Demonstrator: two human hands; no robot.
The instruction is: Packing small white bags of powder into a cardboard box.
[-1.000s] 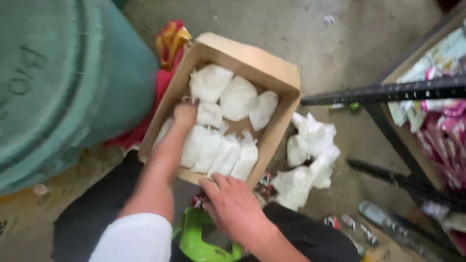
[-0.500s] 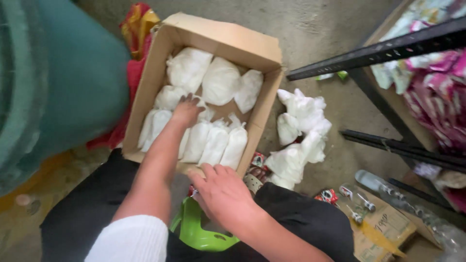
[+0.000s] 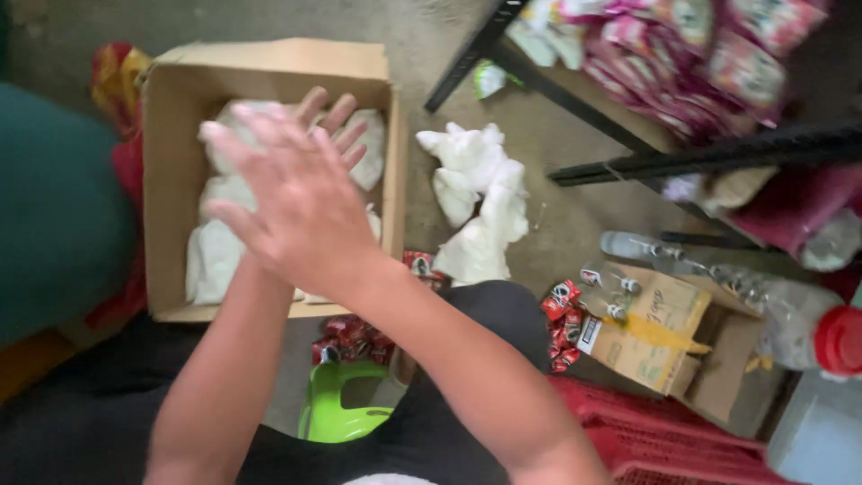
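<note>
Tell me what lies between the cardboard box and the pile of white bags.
Only bare concrete floor separates the cardboard box and the pile of white bags, in the head view.

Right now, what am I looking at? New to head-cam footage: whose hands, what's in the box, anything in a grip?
There is one view, from a camera worn on a person's head, looking down at their own bare hands. The right hand lies flat over the left hand, above an open cardboard box. Neither hand holds anything. The box holds white tied bags, and more white bags lie in a pile on the concrete floor to its right. A green plastic stool is between the knees.
</note>
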